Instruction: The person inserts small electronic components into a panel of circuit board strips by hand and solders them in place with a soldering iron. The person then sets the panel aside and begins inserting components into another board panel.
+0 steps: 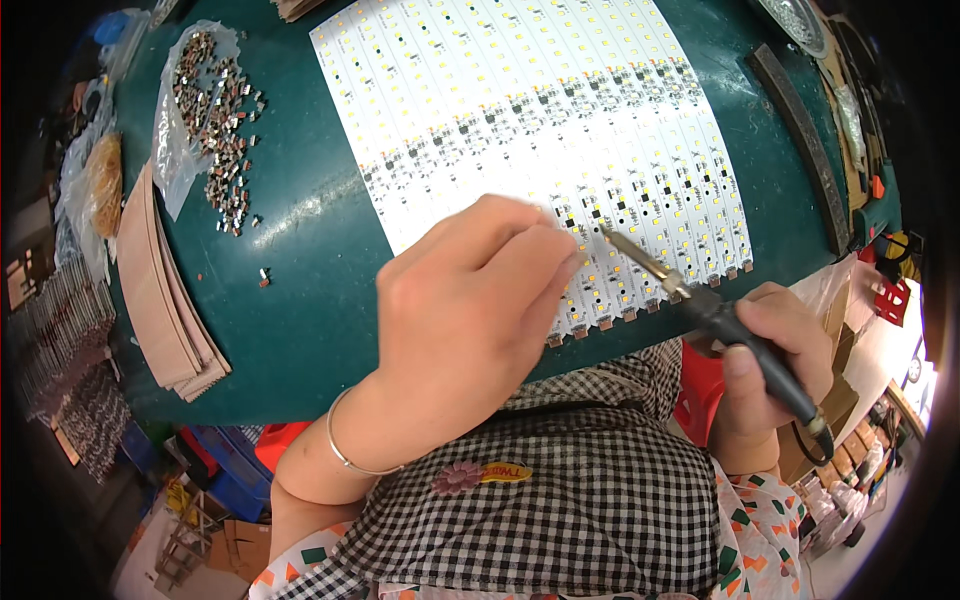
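The green tabletop [310, 300] carried it all, the white LED panel [530, 130] stretched over its middle, just short of the near edge! Above, the left hand [470, 290], grip narrow, anything inside hidden; the right hand [790, 335] had its grip round a soldering iron [715, 315]! Small connectors [228, 165] lay heaped near the left edge.
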Tool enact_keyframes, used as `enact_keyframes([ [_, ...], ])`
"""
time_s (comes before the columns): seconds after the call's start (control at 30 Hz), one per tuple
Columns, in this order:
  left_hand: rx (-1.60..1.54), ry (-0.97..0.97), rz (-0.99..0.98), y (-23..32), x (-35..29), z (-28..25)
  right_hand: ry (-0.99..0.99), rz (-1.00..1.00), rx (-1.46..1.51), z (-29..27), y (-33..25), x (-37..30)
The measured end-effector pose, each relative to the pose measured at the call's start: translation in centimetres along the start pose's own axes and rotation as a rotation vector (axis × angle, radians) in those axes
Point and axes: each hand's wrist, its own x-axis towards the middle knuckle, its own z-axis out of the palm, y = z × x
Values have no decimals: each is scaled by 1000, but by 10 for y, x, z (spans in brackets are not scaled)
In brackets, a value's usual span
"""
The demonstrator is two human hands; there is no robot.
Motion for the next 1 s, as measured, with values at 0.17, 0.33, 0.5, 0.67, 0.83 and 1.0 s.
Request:
enact_keyframes([
  [0.17, -64, -48, -173, 4, -17, -17, 55, 95, 99, -7, 2, -7],
  [0.33, -107, 24, -186, 1, -16, -19, -96, 27, 13, 1, 4, 1],
  [0.5, -84, -11, -138, -2, -24, -22, 48, 87, 54, 1, 0, -10],
  [0.67, -85, 41, -116, -5, -24, -6, -55, 51, 89, 5, -4, -6],
  [0.83, -66, -3, -66, -11, -22, -3, -88, 68, 48, 13, -2, -4],
  [1.0, -55, -55, -99, -8, -17, -9, -121, 26, 15, 15, -3, -1],
])
